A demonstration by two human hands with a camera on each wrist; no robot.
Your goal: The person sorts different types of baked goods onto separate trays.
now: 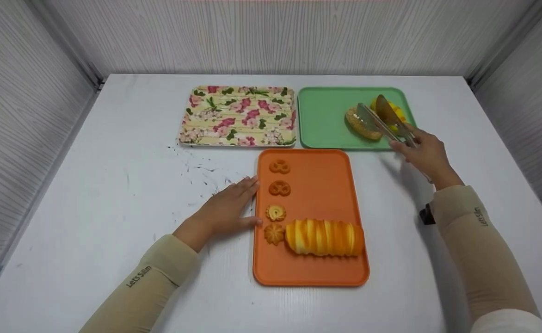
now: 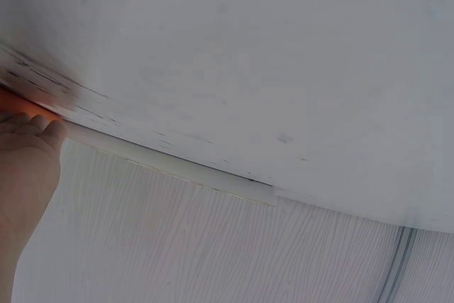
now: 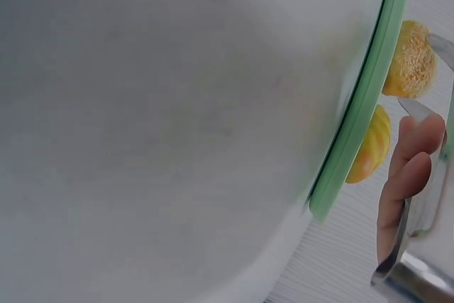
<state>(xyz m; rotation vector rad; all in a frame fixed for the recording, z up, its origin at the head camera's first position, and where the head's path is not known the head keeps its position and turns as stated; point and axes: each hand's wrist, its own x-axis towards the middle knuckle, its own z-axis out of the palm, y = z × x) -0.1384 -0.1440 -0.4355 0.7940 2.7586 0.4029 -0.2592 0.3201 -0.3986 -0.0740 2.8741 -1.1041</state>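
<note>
My right hand grips metal tongs over the green tray. The tongs' arms are spread, one tip over a sesame bun, the other over a yellow bread. In the right wrist view, fingers curl around the tongs, with the sesame bun and yellow bread beyond the tray's rim. My left hand rests with extended fingers against the left edge of the orange tray; in the left wrist view, this hand shows at the far left.
On the orange tray lie two pretzel-shaped cookies, a swirl cookie, a flower-shaped cookie and a long ridged loaf. A floral tray sits left of the green one. Wood-grain panels stand around the white table.
</note>
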